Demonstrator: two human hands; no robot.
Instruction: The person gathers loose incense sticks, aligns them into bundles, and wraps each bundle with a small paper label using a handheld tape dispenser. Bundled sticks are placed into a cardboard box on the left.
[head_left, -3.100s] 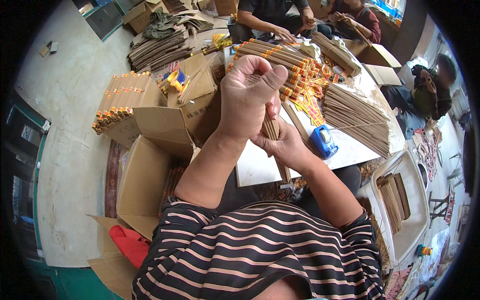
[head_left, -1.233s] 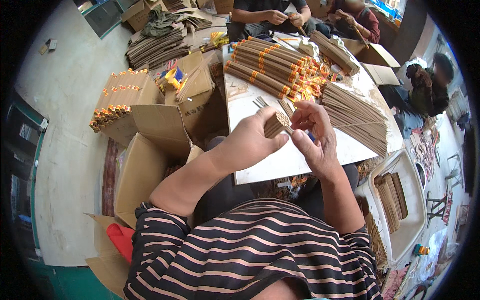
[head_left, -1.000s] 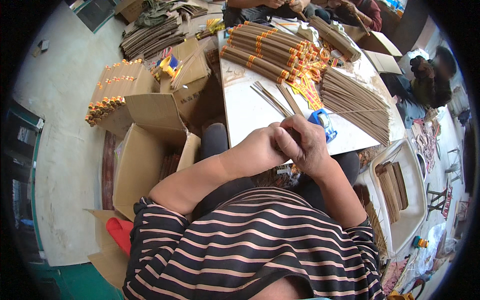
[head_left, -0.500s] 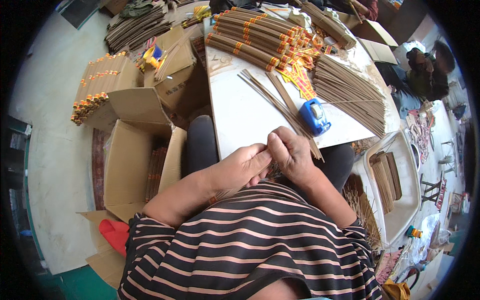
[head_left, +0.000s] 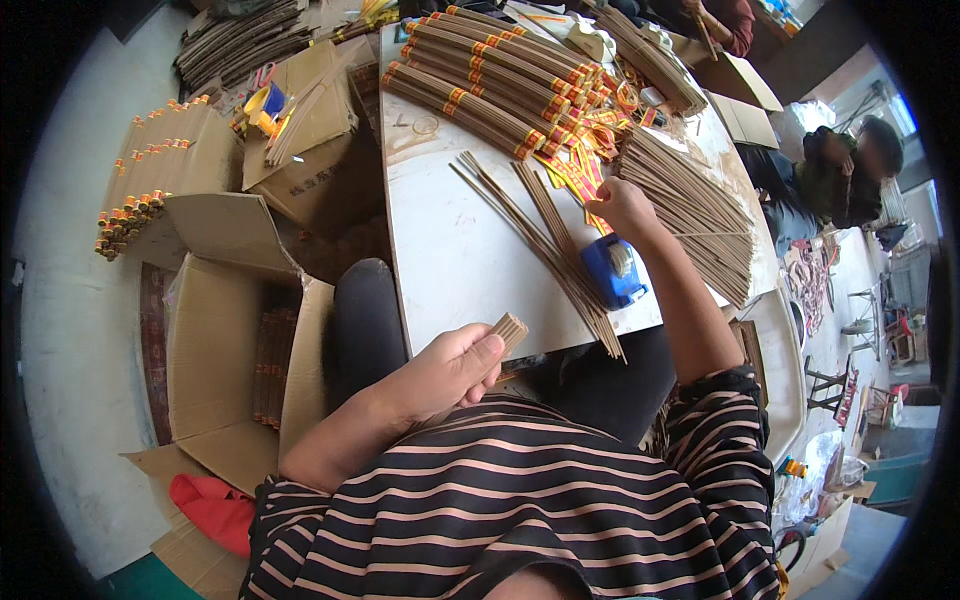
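Note:
My left hand (head_left: 458, 368), low in front of my striped shirt, is closed around a bundle of thin brown incense sticks (head_left: 511, 328). Only the bundle's even end pokes out past the thumb; the forearm and hand hide the rest. Out over the table, my right hand (head_left: 625, 207) has its fingers pinched at the lower end of the red-and-yellow label strips (head_left: 572, 178), apparently on one strip. Just below that hand stands a blue tape dispenser (head_left: 612, 272). Several loose incense sticks (head_left: 535, 245) lie to its left, reaching past the table's near edge.
Banded incense bundles (head_left: 490, 80) are stacked on the white table (head_left: 440, 270), with a pile of loose sticks (head_left: 690, 215) at right. An open carton (head_left: 225, 350) stands left, another bundle stack (head_left: 165, 165) beyond it. Other people (head_left: 850, 170) sit at the far right.
My right hand has left the left hand and reached forward to the label strips. The left hand has lowered slightly, and the end of its stick bundle now shows. The view has shifted a little.

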